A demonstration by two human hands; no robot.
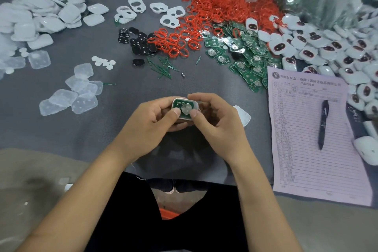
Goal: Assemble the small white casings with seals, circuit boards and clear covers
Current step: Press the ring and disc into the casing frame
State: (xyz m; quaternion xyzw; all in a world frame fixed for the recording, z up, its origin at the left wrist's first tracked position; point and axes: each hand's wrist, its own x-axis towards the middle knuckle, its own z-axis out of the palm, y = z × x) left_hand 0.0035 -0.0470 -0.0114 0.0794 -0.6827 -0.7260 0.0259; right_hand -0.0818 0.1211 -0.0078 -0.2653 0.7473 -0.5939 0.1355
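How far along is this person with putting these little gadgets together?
A big heap of closed white units at the right looks finished. In hand: both hands hold one white casing with a green board seated inside, thumbs pressing on it; no clear cover on it yet. Plenty is left: piles of red seals, loose boards and clear covers wait on the table.

Grey table (204,86) — red seals (221,6), green boards (243,55), form (313,133).
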